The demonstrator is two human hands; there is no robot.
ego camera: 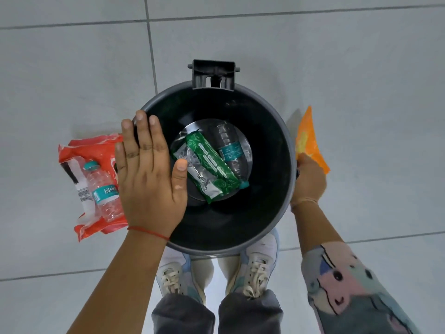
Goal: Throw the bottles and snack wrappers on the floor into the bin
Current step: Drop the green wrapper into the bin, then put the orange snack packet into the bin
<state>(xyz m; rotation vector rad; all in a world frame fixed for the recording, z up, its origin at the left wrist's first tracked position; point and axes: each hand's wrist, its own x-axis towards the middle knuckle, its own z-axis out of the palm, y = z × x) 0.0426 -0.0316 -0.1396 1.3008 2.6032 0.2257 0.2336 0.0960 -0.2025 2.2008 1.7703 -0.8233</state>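
A round dark bin (272, 131) stands open on the floor right in front of my feet. At its bottom lie a green snack wrapper (212, 162) and a clear bottle (230, 150). My left hand (147, 174) hovers flat over the bin's left rim, fingers spread, holding nothing. Left of the bin, a clear water bottle (102, 191) rests on a red snack wrapper (96, 150) on the floor. My right hand (309, 182) is at the bin's right side, pinching the lower end of an orange snack wrapper (308, 138) that lies beside the bin.
The bin's black hinge bracket (213, 74) sticks up at the far rim. My two light sneakers (256, 266) stand against the bin's near side. Grey floor tiles (361, 68) spread all around.
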